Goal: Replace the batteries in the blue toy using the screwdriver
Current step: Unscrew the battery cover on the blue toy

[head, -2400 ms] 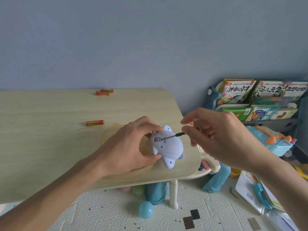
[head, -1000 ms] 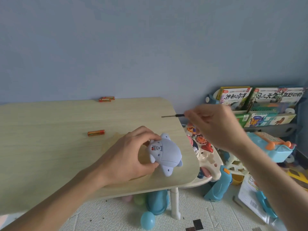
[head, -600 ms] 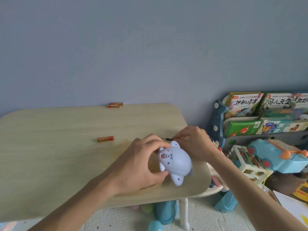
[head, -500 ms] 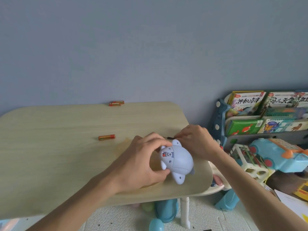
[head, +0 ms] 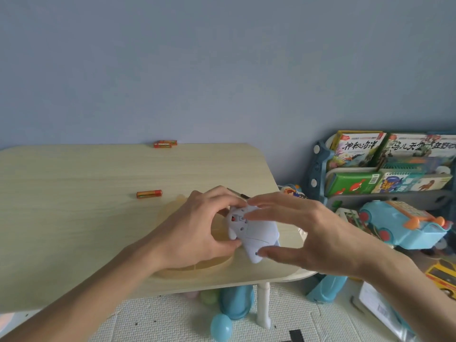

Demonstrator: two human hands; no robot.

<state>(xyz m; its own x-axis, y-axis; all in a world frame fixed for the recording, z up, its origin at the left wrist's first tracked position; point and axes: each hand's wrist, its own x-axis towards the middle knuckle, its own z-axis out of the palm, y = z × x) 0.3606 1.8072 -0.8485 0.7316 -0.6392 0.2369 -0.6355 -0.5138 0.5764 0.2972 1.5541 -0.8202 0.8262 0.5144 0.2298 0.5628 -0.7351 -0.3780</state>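
Observation:
My left hand (head: pixel 195 233) grips the pale blue toy (head: pixel 257 234) from the left and holds it just above the table near the right front corner. The toy's underside faces up, with a small open slot showing red inside. My right hand (head: pixel 311 235) is spread over the toy from the right with straight fingers. Its index fingertip is at the slot and its thumb is at the toy's lower fin. The screwdriver (head: pixel 240 194) lies on the table just behind the toy, mostly hidden by my fingers. One orange battery (head: pixel 149 194) lies mid-table and two more batteries (head: pixel 164 143) at the far edge.
A translucent yellowish tray (head: pixel 197 269) lies on the wooden table (head: pixel 74 218) under my left hand. To the right, off the table, stand a book rack (head: pixel 385 166) and a blue toy phone (head: pixel 404 224). Balls and toys lie on the floor mat below.
My right hand took the screwdriver away from the toy, laid it on the table behind the toy, let go and came back spread over the toy. My left hand kept its grip.

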